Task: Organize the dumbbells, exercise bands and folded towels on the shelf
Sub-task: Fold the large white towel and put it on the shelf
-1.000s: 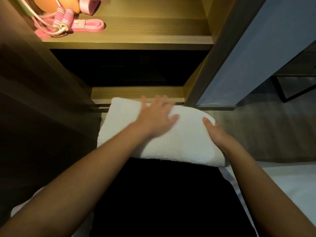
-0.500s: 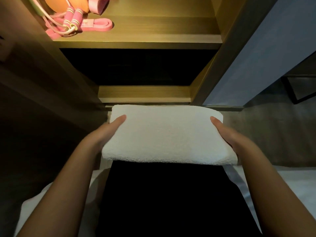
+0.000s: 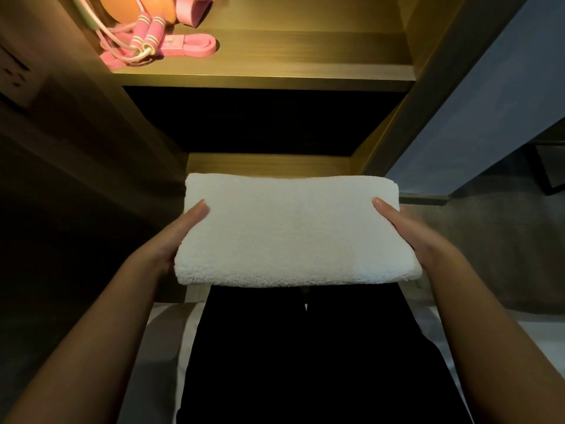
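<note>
Shelving (image 3: 406, 32) of pale wood stood straight ahead of the person. It had a lit upper shelf (image 3: 290, 68) and a lower shelf (image 3: 269, 163), whose front edge showed just beyond the towel. The space between the two was dark, and nothing could be made out inside it.

The folded white towel (image 3: 293, 234) was held level in front of the lower shelf. Its long axis ran left to right, square to the shelf front. Its far long edge lay nearest the shelf and its near edge toward the person's body. It seemed close to the opening in width.

The left hand (image 3: 180, 237) gripped the left short end and the right hand (image 3: 406, 237) the right short end. Each had its thumb laid on top, and the fingers underneath were hidden. Both hands sat about equally far from the shelf, so neither was nearer. The coming move looked like a straight push forward, keeping the towel level so both ends cleared the side walls together.

Pink exercise bands (image 3: 195, 45) lay at the left of the upper shelf, touching a skipping rope (image 3: 146, 32).
</note>
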